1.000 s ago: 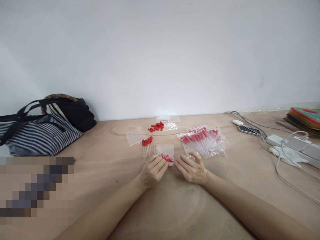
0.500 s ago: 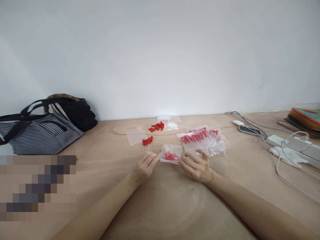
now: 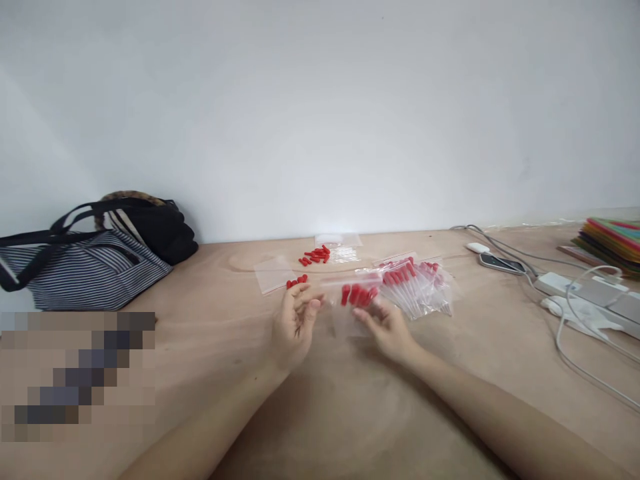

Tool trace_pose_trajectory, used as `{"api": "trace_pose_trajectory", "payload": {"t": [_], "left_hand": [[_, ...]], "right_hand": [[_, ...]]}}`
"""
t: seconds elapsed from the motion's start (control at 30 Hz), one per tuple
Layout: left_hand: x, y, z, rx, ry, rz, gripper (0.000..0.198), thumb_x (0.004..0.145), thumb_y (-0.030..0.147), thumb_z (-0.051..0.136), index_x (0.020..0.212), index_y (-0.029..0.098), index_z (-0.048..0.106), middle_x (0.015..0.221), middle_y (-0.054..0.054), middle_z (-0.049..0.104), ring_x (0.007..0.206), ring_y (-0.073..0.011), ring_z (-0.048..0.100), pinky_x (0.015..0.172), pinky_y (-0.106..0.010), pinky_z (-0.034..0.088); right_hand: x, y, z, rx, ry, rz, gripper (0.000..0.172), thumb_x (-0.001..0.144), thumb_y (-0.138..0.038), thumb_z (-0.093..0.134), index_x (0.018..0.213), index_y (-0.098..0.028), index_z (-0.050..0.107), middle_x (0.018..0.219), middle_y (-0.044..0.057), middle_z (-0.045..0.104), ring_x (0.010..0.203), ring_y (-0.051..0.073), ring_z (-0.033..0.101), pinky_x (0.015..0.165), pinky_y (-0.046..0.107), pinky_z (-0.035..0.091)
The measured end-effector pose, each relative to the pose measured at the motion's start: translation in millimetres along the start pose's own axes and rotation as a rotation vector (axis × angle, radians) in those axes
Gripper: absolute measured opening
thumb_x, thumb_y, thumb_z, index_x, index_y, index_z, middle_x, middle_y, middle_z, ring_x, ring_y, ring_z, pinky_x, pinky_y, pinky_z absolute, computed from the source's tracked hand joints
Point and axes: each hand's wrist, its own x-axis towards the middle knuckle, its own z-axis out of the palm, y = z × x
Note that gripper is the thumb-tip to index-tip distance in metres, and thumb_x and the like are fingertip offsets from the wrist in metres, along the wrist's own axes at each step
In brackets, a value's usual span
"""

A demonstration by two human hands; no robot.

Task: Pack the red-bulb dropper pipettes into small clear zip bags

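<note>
My right hand (image 3: pixel 387 327) pinches a clear plastic bag (image 3: pixel 350 323) by its right side, raised a little above the table. Inside the bag, several red-topped pieces (image 3: pixel 357 295) show, slightly blurred. To the left of the bag, my left hand (image 3: pixel 295 323) has its fingers apart and curved, with nothing seen in them. Just beyond its fingertips lie several red caps (image 3: pixel 297 281), their lower parts hidden by the hand. A flat clear bag (image 3: pixel 273 273) lies behind them. Several filled bags with red-topped clear tubes (image 3: pixel 413 280) overlap to the right of the held bag.
Loose red caps (image 3: pixel 316 254) and clear tubes (image 3: pixel 344 253) lie near the wall. At left are a striped bag (image 3: pixel 105 270) and a black bag (image 3: pixel 165 230). Cables, a phone (image 3: pixel 501 263), a power strip (image 3: pixel 553 283) and coloured sheets (image 3: pixel 613 241) occupy the right.
The held bag has been lifted and turned, its red pieces now higher up. My left hand has let go of it and opened; my right hand still grips it.
</note>
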Motion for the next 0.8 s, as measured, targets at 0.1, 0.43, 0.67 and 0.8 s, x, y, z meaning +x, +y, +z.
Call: {"api": "trace_pose_trajectory", "payload": {"t": [0.1,0.43,0.67,0.8], "left_hand": [[1,-18,-20.3,0.295,-0.011,0.073,0.025,0.085,0.030,0.044,0.108,0.017,0.043,0.095,-0.009,0.062,0.088,-0.0196,0.061,0.075,-0.035,0.050],[1,-50,-65.2,0.786,-0.095,0.215,0.011,0.079,0.027,0.047,0.076,0.020,0.055,0.077,-0.005,0.061,0.076,-0.0222,0.056,0.069,-0.036,0.045],[13,-64,-69.5,0.817,-0.188,0.162,0.024,0.084,0.028,0.037,0.082,0.019,0.059,0.090,-0.007,0.062,0.088,-0.0221,0.056,0.078,-0.038,0.045],[29,-82,-74.8,0.857,-0.251,0.096,0.034,0.086,0.030,0.032,0.100,0.017,0.059,0.112,-0.011,0.057,0.107,-0.0242,0.050,0.091,-0.041,0.038]], "right_hand": [[22,16,-41,0.007,0.168,0.255,0.028,0.071,-0.044,0.058,0.071,-0.017,0.052,0.056,0.000,0.058,0.050,0.014,0.055,0.044,0.024,0.042],[43,60,-123,-0.728,0.420,0.505,0.059,0.062,-0.044,0.064,0.106,-0.007,0.051,0.083,0.014,0.063,0.077,0.025,0.059,0.065,0.034,0.043],[30,50,-98,-1.187,0.505,0.118,0.041,0.075,-0.043,0.052,0.103,-0.014,0.056,0.106,0.017,0.054,0.098,0.033,0.045,0.080,0.048,0.030],[20,35,-63,-1.064,0.252,-0.264,0.020,0.081,-0.030,0.048,0.091,-0.018,0.060,0.097,0.011,0.058,0.092,0.025,0.049,0.080,0.041,0.033]]}}
